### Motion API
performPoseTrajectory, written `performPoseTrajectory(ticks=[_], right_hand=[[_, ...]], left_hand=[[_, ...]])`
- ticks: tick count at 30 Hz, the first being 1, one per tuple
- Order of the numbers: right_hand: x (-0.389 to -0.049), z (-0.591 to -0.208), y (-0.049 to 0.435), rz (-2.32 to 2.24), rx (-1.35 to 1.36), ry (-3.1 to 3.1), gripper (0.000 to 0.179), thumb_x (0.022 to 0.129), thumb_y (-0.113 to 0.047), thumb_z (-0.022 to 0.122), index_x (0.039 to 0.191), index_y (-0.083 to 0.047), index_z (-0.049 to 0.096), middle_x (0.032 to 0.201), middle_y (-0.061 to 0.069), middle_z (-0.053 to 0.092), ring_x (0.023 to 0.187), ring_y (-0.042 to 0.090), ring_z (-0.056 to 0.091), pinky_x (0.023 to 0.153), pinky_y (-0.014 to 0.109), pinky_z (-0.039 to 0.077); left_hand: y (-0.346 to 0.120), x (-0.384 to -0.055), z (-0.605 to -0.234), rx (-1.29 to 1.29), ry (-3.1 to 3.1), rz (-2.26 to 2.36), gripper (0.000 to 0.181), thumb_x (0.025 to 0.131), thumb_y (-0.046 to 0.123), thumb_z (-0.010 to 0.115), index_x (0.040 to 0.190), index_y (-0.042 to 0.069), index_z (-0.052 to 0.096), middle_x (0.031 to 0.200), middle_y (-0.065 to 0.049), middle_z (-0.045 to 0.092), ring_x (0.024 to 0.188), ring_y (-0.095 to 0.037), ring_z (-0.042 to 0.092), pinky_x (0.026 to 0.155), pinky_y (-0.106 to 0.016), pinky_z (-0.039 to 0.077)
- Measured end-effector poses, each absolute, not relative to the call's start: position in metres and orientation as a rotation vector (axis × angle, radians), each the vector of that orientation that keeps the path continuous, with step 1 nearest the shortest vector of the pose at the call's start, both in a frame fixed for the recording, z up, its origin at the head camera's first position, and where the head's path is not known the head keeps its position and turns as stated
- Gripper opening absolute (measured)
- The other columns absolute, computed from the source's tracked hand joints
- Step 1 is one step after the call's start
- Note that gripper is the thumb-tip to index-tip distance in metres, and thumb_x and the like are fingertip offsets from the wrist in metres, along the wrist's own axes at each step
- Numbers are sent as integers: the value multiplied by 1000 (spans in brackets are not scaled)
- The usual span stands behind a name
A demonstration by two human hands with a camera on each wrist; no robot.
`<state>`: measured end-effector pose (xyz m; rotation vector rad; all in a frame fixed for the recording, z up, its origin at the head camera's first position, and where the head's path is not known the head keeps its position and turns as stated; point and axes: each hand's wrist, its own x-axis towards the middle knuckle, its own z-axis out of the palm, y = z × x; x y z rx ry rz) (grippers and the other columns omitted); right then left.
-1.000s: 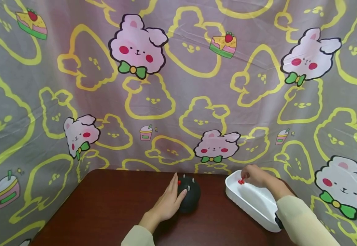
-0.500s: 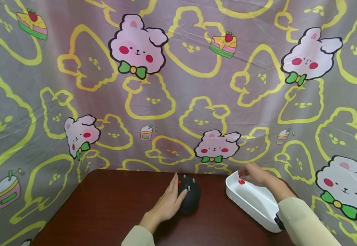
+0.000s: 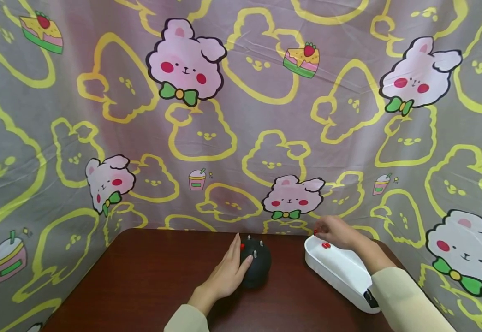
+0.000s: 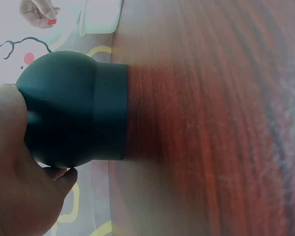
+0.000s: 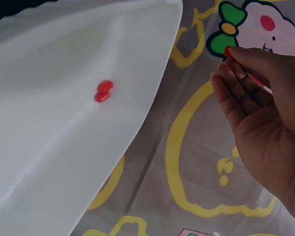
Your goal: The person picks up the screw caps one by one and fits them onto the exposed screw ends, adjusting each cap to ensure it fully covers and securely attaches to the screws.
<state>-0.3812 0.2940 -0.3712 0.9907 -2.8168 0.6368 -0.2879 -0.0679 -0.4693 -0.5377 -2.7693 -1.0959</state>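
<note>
A black ball-shaped holder (image 3: 258,272) with a cylindrical base stands on the table, several small metal pegs sticking up from its top. Beside one fingertip a small red piece (image 3: 242,247) shows on it. My left hand (image 3: 225,273) holds the ball's left side, thumb at the front and fingers along the far side. Between thumb and forefinger, my right hand (image 3: 337,232) pinches another small red piece (image 5: 228,51) above the far end of the white tray (image 3: 335,278). Small red pieces (image 5: 104,91) lie together inside that tray.
The dark reddish-brown table (image 3: 153,281) runs back to a patterned curtain (image 3: 232,120), which also hangs at both sides. A black part (image 3: 370,299) sits at the tray's near end, close to the right sleeve (image 3: 407,295).
My right hand has lifted a red piece out of the tray and moved left and up to its far rim. My left hand and the black holder stay in place.
</note>
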Motion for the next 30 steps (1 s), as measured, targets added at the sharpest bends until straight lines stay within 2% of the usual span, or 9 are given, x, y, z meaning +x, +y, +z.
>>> performPoseTrajectory(ticks=[11, 18, 26, 30], right_hand=[[-372, -368, 275, 663, 994, -2800, 12, 92, -1, 71, 103, 1, 74, 93, 3, 73, 85, 15, 68, 76, 39, 57], [-369, -367, 265, 656, 1080, -2727, 4, 93, -6, 72, 95, -3, 74, 81, -5, 69, 74, 6, 61, 67, 30, 52], [-368, -364, 253, 653, 1105, -2698, 6, 90, -4, 73, 89, -10, 73, 76, -8, 64, 70, 5, 55, 62, 28, 47], [-367, -364, 248, 678, 1121, -2689, 7, 91, -3, 73, 90, -9, 73, 74, -9, 62, 67, 4, 53, 61, 27, 46]], left_hand=[[-68, -287, -469, -541, -2768, -1093, 86, 106, 62, 35, 166, 9, 3, 172, -12, 6, 155, -32, 19, 116, -60, 31], [-68, -288, -469, -548, -2761, -1080, 85, 106, 62, 34, 166, 10, 3, 172, -12, 6, 156, -32, 18, 117, -58, 31], [-68, -288, -469, -553, -2761, -1077, 85, 106, 62, 34, 166, 10, 3, 172, -10, 5, 155, -32, 18, 117, -58, 31], [-68, -289, -470, -551, -2761, -1078, 86, 106, 62, 34, 166, 9, 3, 172, -12, 6, 155, -32, 19, 117, -58, 31]])
